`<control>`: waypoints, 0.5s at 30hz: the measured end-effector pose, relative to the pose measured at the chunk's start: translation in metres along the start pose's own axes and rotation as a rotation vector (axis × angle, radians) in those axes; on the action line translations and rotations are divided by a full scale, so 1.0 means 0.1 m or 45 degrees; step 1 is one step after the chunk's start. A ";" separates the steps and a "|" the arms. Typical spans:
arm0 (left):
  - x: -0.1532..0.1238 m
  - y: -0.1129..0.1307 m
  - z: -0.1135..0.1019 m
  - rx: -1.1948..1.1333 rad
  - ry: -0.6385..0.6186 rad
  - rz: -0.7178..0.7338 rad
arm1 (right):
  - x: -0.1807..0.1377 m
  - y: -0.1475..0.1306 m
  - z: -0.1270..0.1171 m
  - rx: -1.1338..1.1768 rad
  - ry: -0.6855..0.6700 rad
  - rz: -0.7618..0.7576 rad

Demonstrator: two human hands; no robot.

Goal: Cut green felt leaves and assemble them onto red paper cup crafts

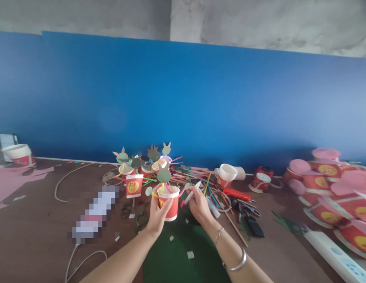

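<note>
My left hand (pixel 157 216) is wrapped round a red and white paper cup (pixel 171 210), held upright above the green sheet (pixel 183 255). A green cut-paper animal head (pixel 164 175) stands up out of this cup, and coloured pipe-cleaner arms with round paper ends (pixel 149 191) stick out at its sides. In my right hand (pixel 199 206) is a slim white pen-like stick (pixel 195 189) with a red end, pinched close to the cup's right arm. Whether it touches that arm, I cannot tell.
Several similar cup figures (pixel 134 185) stand behind on the left. Pipe cleaners (pixel 190 173), a red-handled tool (pixel 237 194) and scissors (pixel 252 210) lie to the right. Pink-and-red cup pieces (pixel 327 212) pile up beside a power strip (pixel 336 251). A blue partition (pixel 183 98) bounds the back.
</note>
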State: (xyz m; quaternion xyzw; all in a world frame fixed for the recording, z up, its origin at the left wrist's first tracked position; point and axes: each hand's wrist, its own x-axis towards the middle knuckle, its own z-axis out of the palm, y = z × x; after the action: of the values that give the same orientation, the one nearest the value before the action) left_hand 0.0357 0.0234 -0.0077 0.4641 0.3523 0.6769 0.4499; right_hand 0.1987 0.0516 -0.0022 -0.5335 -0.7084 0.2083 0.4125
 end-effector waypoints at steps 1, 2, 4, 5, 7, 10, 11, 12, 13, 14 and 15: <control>0.00 0.00 0.00 -0.014 -0.015 -0.018 | 0.03 0.01 -0.03 0.004 0.075 0.056; -0.01 0.01 0.01 -0.031 -0.031 -0.035 | 0.05 0.02 -0.08 0.015 0.164 0.121; -0.02 0.02 0.02 -0.070 -0.069 -0.066 | 0.11 0.02 -0.17 0.052 0.369 0.239; -0.02 0.02 0.03 -0.092 -0.090 -0.080 | 0.13 0.00 -0.23 0.080 0.472 0.261; -0.04 0.04 0.05 -0.124 -0.130 -0.107 | 0.16 -0.07 -0.34 0.153 0.613 0.249; -0.05 0.05 0.08 -0.126 -0.164 -0.158 | 0.15 -0.25 -0.47 0.280 0.611 0.177; -0.05 0.05 0.08 -0.119 -0.169 -0.175 | 0.13 -0.32 -0.49 0.324 0.573 0.135; -0.05 0.04 0.08 -0.113 -0.174 -0.188 | 0.11 -0.39 -0.49 0.328 0.562 0.103; -0.05 0.04 0.08 -0.109 -0.181 -0.196 | 0.09 -0.45 -0.49 0.305 0.530 0.071; -0.05 0.03 0.08 -0.108 -0.189 -0.200 | 0.06 -0.50 -0.46 0.277 0.480 0.043; -0.05 0.02 0.08 -0.109 -0.198 -0.203 | 0.03 -0.54 -0.43 0.271 0.463 0.001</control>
State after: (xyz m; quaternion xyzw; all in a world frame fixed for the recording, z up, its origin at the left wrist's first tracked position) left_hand 0.0433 0.0179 -0.0047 0.4660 0.3230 0.6154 0.5476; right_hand 0.2022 0.0295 0.0631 -0.5160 -0.5960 0.1822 0.5876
